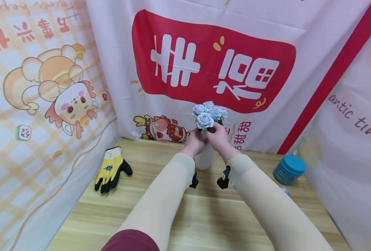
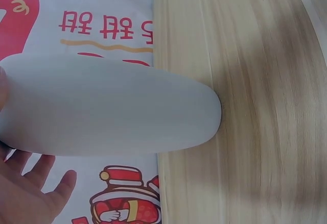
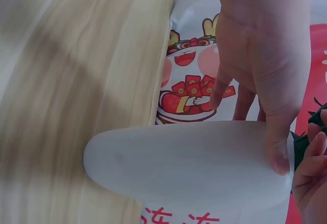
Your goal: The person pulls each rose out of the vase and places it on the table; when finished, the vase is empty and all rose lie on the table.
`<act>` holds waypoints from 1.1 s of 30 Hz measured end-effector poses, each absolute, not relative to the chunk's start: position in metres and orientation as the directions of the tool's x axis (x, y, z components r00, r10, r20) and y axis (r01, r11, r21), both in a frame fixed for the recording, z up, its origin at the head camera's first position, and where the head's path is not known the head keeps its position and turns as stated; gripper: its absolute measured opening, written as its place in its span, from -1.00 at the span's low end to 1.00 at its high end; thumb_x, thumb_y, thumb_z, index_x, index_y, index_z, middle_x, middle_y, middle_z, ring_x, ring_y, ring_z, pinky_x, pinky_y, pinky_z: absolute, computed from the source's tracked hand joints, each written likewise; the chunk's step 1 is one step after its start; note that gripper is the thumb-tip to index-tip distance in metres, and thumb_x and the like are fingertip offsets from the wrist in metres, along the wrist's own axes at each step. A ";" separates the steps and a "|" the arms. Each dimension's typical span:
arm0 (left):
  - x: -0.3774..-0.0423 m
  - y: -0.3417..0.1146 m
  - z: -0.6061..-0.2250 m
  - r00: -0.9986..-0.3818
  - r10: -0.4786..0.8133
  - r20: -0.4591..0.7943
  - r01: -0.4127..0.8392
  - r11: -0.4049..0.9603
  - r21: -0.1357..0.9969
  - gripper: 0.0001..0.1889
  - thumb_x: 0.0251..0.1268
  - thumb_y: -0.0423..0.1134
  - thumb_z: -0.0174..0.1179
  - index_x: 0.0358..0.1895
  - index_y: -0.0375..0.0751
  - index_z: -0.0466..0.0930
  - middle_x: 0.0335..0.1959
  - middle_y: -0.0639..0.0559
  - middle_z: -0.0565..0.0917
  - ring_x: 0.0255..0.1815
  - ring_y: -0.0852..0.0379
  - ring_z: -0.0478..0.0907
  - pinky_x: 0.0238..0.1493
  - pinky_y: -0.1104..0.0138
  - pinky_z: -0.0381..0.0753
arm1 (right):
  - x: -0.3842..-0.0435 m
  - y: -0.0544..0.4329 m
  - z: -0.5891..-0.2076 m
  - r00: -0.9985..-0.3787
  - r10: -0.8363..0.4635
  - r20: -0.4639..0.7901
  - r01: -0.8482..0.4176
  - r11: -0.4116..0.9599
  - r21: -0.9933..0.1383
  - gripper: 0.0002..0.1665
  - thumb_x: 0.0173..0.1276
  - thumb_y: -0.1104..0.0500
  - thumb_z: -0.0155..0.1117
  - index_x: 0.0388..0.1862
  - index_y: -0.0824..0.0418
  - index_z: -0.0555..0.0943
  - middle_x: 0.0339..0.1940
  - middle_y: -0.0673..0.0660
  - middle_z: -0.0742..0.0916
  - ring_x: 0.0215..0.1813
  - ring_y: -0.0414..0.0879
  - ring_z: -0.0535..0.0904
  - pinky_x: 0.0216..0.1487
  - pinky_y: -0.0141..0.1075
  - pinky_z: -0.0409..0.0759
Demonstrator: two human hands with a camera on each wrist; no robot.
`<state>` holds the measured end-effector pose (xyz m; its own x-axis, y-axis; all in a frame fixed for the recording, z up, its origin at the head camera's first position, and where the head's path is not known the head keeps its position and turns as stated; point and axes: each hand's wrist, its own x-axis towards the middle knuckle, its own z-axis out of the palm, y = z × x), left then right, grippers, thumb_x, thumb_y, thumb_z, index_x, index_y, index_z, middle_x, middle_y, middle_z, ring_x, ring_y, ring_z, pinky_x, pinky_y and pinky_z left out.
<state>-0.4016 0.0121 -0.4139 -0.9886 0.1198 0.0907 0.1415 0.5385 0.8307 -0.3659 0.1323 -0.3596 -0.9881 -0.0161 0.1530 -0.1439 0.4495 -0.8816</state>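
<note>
A white vase [image 1: 204, 158] stands upright on the wooden table, close to the back cloth. My left hand [image 1: 195, 142] grips it near the top; in the right wrist view that hand [image 3: 260, 55] has its thumb across the near side, the other fingers passing behind. Several light-blue roses [image 1: 205, 121] rise above the mouth of the vase. My right hand [image 1: 219, 137] is just under the blooms, and the right wrist view shows its fingers [image 3: 311, 173] pinching the green stems [image 3: 300, 147] right at the rim. The lower stem ends are hidden.
A yellow and black work glove [image 1: 111, 169] lies at the table's left. On the right stands a blue lidded tub [image 1: 289, 169], and a small light-blue thing [image 1: 285, 191] shows partly behind the right sleeve. Printed cloths [image 1: 116, 87] hang around the table's back and sides.
</note>
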 end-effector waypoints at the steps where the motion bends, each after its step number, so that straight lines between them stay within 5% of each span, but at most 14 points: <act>1: -0.401 0.012 -0.414 -0.989 0.119 0.089 0.140 0.535 0.833 -0.27 0.31 -0.07 0.28 0.51 -0.06 0.21 0.35 -0.09 0.46 0.30 -0.07 0.42 0.30 0.10 0.40 | -0.367 0.131 -0.358 -0.989 -0.018 0.148 -0.140 0.440 -0.887 -0.56 0.36 0.34 0.18 0.23 0.22 0.56 0.05 0.19 0.64 0.02 0.05 0.51 0.01 -0.10 0.60; 7: -0.399 0.012 -0.412 -0.989 0.124 0.083 0.137 0.536 0.833 -0.17 0.24 0.08 0.32 0.52 -0.08 0.20 0.37 -0.12 0.43 0.32 -0.09 0.40 0.31 0.09 0.39 | -0.368 0.131 -0.354 -0.982 0.027 0.189 -0.161 0.411 -0.897 -0.55 0.43 0.31 0.18 0.28 0.22 0.57 0.18 0.18 0.63 0.15 0.00 0.49 0.14 -0.11 0.56; 14: -0.401 0.013 -0.411 -0.990 0.117 0.083 0.134 0.541 0.830 -0.12 0.23 0.13 0.32 0.56 -0.01 0.12 0.43 -0.06 0.37 0.37 -0.08 0.35 0.33 0.07 0.36 | -0.363 0.129 -0.341 -0.972 0.046 0.229 -0.201 0.335 -0.921 -0.58 0.45 0.35 0.12 0.26 0.20 0.58 0.04 0.18 0.65 -0.08 0.03 0.53 -0.12 -0.17 0.63; 21: -0.401 0.013 -0.413 -0.983 0.148 0.107 0.165 0.464 0.871 -0.09 0.26 0.13 0.32 0.58 -0.04 0.05 0.47 -0.06 0.31 0.41 -0.04 0.30 0.36 0.09 0.33 | -0.351 0.132 -0.303 -0.951 0.074 0.301 -0.280 0.211 -0.937 -0.60 0.48 0.32 0.12 0.24 0.12 0.62 -0.09 0.16 0.64 -0.20 -0.05 0.51 -0.13 -0.21 0.61; 33: -0.404 0.013 -0.420 -0.992 0.117 0.046 0.092 0.426 0.900 -0.05 0.23 0.11 0.35 0.60 0.08 -0.01 0.53 0.03 0.21 0.47 -0.05 0.19 0.37 -0.01 0.29 | -0.306 0.150 -0.240 -0.862 0.082 0.500 -0.491 0.103 -0.865 -0.57 0.42 0.20 0.29 0.26 0.03 0.63 -0.02 0.16 0.70 -0.38 -0.01 0.49 -0.39 -0.35 0.57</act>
<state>-0.4044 0.0135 -0.4204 -0.9921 0.1166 0.0464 0.0921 0.4255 0.9002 -0.3059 0.1504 -0.2396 -0.8622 0.0823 0.4998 -0.4915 0.1030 -0.8648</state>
